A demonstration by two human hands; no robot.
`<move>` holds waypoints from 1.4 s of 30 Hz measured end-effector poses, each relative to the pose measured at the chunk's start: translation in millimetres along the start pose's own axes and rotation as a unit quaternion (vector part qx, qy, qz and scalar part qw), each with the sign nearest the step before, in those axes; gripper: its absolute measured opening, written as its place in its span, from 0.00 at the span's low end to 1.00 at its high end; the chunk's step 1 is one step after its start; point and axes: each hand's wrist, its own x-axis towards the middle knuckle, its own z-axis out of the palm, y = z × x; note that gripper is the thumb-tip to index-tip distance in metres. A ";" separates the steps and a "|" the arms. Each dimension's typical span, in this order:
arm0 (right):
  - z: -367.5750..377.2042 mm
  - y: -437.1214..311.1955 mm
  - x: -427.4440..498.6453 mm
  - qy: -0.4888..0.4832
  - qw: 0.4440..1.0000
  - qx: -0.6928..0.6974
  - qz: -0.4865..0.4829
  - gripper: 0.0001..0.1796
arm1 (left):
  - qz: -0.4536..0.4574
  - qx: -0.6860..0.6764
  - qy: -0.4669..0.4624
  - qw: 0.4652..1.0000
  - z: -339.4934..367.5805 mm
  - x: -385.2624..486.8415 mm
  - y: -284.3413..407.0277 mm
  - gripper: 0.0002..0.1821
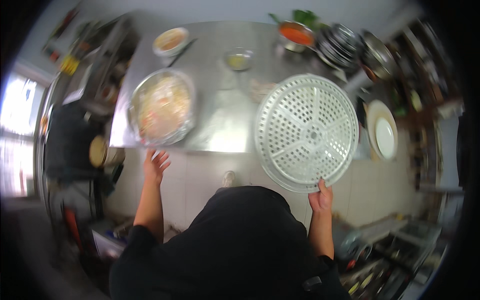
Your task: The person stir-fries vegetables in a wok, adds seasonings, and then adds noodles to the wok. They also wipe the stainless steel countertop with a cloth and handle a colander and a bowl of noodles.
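My right hand grips the near rim of a large round perforated metal steamer tray, which covers the right part of the steel table from view. Nothing is in my left hand; its fingers are spread just off the table's front edge. Close beyond it, a large metal bowl of food under clear plastic film stands at the table's left front. Whether my left fingertips touch the bowl is unclear.
On the steel table are a white bowl of food, a small bowl with yellowish contents and a pot holding something orange-red. Stacked metal dishes stand at the back right. A white plate lies farther right.
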 end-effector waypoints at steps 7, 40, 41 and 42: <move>19.5 46.1 -21.9 0.108 0.992 0.026 -0.056 0.26 | -0.059 0.378 -0.318 0.867 104.9 -3.9 -18.9 0.17; -539.2 -314.3 -28.8 0.411 0.816 0.226 -0.337 0.25 | -0.217 0.550 -0.751 0.294 978.5 -445.8 -711.9 0.06; -554.4 -321.6 -34.5 0.382 0.818 0.221 -0.369 0.24 | -0.224 0.530 -0.765 0.289 1006.6 -464.6 -737.1 0.04; -563.4 -318.9 -40.7 0.494 0.780 0.245 -0.295 0.24 | -0.198 0.541 -0.775 0.260 1036.1 -486.5 -763.6 0.04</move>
